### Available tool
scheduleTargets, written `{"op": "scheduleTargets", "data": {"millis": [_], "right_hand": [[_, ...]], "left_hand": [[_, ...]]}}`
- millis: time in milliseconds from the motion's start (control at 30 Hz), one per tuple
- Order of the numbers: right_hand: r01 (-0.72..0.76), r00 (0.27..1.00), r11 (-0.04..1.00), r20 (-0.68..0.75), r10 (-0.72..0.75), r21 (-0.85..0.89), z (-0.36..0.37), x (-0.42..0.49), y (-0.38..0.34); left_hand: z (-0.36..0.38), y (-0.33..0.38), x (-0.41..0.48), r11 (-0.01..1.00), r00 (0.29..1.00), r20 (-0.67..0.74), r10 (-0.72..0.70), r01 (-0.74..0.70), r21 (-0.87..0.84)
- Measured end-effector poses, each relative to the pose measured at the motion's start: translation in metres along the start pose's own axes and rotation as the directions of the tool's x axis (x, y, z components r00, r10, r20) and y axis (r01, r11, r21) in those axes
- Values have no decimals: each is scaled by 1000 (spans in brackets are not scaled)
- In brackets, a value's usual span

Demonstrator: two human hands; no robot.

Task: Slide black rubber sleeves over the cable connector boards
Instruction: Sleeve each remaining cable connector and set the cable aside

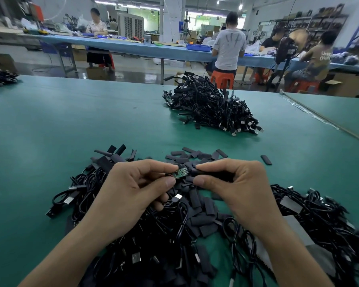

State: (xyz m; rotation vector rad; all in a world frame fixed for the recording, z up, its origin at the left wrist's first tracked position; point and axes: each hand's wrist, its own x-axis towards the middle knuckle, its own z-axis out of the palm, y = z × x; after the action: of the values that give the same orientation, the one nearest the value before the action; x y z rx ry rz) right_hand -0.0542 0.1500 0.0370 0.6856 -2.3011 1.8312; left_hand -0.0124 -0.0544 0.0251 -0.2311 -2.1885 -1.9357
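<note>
Connector board (181, 172) pinched by left hand (133, 187), facing right hand's (234, 183) sleeve (207, 174).

Bare left hand (131, 189), right hand (239, 187), forearms (75, 251)

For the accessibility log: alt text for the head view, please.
Two hands meet over a green table: the left hand pinches a green board, the right hand a black sleeve at its end. Loose sleeves and cables lie beneath; another cable pile sits farther back.
</note>
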Motion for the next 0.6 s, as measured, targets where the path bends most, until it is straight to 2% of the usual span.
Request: {"op": "scheduleTargets", "data": {"millis": [233, 367, 500, 600], "right_hand": [[-26, 997, 999, 70, 24, 21, -2, 1, 0], [-22, 989, 999, 142, 28, -46, -7, 0, -1], [-7, 990, 991, 135, 25, -137, -9, -1, -2], [-28, 984, 993, 173, 47, -115, -10, -1, -5]], "left_hand": [[-2, -2, -1, 998, 999, 46, 9, -12, 64], [-5, -4, -1, 993, 997, 71, -8, 0, 121], [-5, -7, 0, 985, 996, 83, -11, -3, 170], [-5, -8, 0, 982, 996, 91, -12, -6, 189]]}}
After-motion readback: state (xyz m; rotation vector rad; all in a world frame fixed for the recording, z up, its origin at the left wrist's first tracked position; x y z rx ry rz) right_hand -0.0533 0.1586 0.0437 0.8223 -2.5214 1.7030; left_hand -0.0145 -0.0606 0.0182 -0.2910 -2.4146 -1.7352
